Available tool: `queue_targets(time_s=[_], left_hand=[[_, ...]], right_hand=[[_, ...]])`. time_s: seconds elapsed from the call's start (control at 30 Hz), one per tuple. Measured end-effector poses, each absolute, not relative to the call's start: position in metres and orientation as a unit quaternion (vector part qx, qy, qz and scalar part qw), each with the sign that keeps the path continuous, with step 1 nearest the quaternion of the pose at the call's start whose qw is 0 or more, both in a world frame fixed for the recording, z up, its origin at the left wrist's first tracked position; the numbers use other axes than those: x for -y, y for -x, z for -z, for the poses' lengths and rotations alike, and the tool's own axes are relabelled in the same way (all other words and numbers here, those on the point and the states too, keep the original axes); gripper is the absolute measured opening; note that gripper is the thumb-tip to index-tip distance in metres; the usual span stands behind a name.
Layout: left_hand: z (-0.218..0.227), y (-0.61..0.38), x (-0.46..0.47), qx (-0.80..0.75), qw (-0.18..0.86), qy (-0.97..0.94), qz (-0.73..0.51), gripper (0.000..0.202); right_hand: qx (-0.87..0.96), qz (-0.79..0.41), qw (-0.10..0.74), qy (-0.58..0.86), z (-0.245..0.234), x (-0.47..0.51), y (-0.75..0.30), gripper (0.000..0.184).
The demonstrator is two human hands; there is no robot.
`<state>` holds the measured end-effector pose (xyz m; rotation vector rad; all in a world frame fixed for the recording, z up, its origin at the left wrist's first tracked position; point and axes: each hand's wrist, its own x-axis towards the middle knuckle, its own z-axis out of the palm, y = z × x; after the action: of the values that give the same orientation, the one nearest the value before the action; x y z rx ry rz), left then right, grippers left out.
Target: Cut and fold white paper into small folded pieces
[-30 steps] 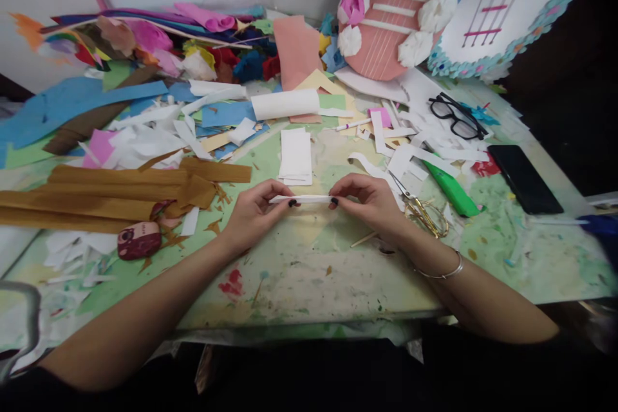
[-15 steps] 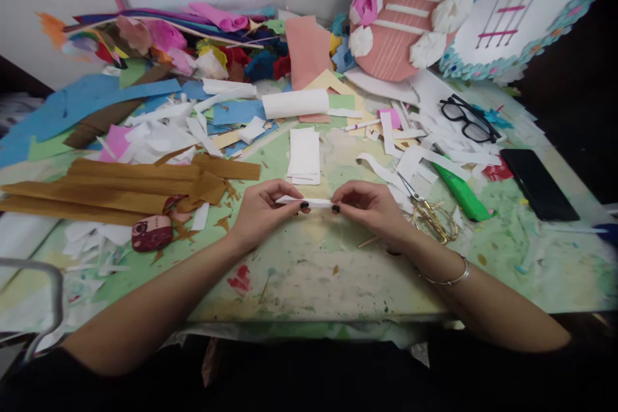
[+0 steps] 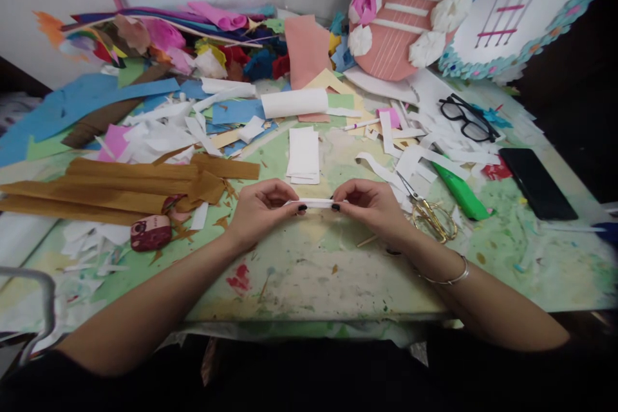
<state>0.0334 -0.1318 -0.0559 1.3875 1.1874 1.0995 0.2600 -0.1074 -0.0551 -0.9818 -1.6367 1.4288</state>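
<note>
Between my two hands stretches a narrow white paper strip [image 3: 318, 203], rolled or folded lengthwise, held level just above the table. My left hand [image 3: 263, 211] pinches its left end between thumb and fingers. At the other end, my right hand [image 3: 369, 207] grips it in the same way, thumb in front. Just beyond the strip lies a small stack of white paper rectangles [image 3: 304, 153]. Gold-handled scissors [image 3: 429, 215] rest beside my right wrist.
Brown crepe paper [image 3: 120, 187] and a small dark red case [image 3: 150, 232] lie at left. A white paper roll [image 3: 294, 103] sits behind the stack. To the right are a green cutter [image 3: 461, 192], glasses [image 3: 468, 119] and a phone [image 3: 537, 183]. Guitar-shaped paper pieces [image 3: 410, 19] stand at the back.
The white strip now shows as a longer, more even band between my hands. My left fingers have shifted slightly left along it; my right hand has hardly moved.
</note>
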Motion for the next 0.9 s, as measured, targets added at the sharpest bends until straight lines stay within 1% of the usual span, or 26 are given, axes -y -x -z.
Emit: queue_targets(time_s=[0.17,0.33,0.43,0.57,0.67,0.77,0.9], left_hand=[[0.055,-0.034,0.133,-0.5,0.47,-0.575,-0.446,0.017],[0.055,-0.034,0.135,-0.497,0.489,-0.565,-0.441,0.019],[0.056,-0.032,0.132,-0.508,0.503,-0.561,-0.418,0.027],[0.06,-0.031,0.126,-0.528,0.5,-0.588,-0.352,0.019],[0.06,-0.03,0.123,-0.537,0.484,-0.603,-0.339,0.016],[0.057,-0.03,0.124,-0.55,0.46,-0.611,-0.334,0.015],[0.055,-0.03,0.124,-0.544,0.41,-0.645,-0.345,0.013]], right_hand=[[0.642,-0.549,0.376,0.379,0.056,0.107,-0.26,0.003],[0.644,-0.544,0.372,0.388,0.056,0.108,-0.26,0.005],[0.64,-0.55,0.372,0.386,0.057,0.107,-0.26,0.007],[0.635,-0.559,0.34,0.411,0.062,0.101,-0.261,0.011],[0.635,-0.56,0.331,0.417,0.065,0.098,-0.262,0.01],[0.661,-0.53,0.333,0.413,0.065,0.096,-0.263,0.009],[0.722,-0.44,0.326,0.422,0.064,0.096,-0.265,0.006]])
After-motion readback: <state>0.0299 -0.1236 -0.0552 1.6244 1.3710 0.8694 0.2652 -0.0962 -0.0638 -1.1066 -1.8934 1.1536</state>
